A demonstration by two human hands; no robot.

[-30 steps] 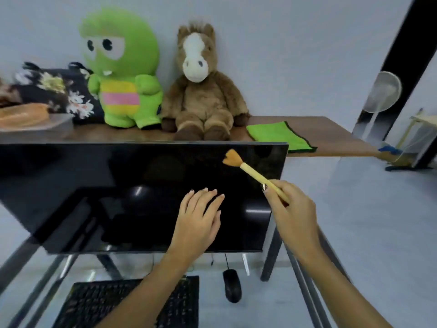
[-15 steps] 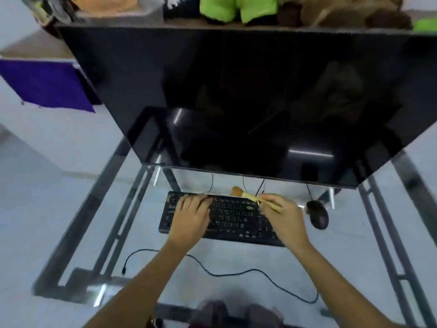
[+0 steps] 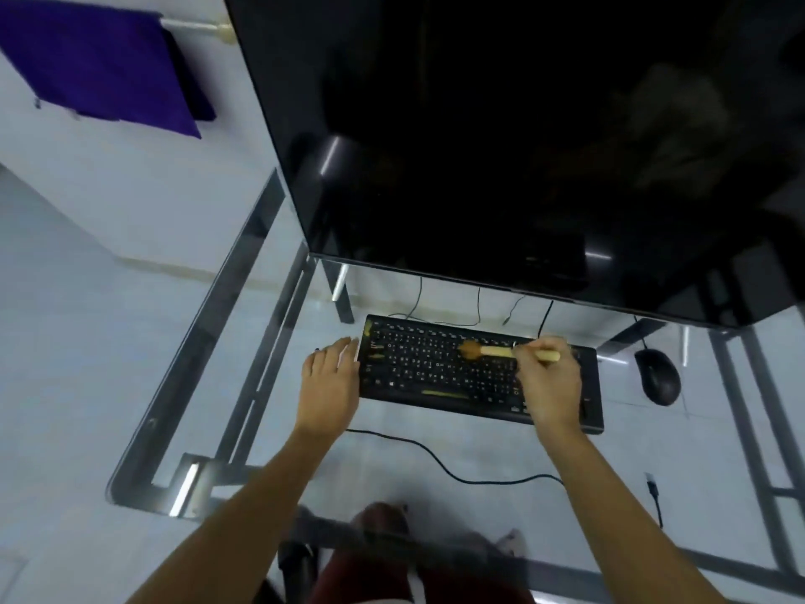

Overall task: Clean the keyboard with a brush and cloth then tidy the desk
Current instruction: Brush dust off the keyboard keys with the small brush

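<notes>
A black keyboard lies on the glass desk below the monitor. My right hand is closed around a small wooden-handled brush, held sideways with its tan bristles resting on the middle keys. My left hand lies flat on the glass, fingers together, touching the keyboard's left end. No cloth for wiping lies on the desk in this view.
A large black monitor overhangs the back of the desk. A black mouse sits right of the keyboard. A cable trails across the glass in front. A purple cloth hangs on a rail at top left.
My view has dropped from the shelf with the plush toys to the desk. The left hand slid off the keys to the keyboard's left end. The brush moved onto the keys, bristles pointing left.
</notes>
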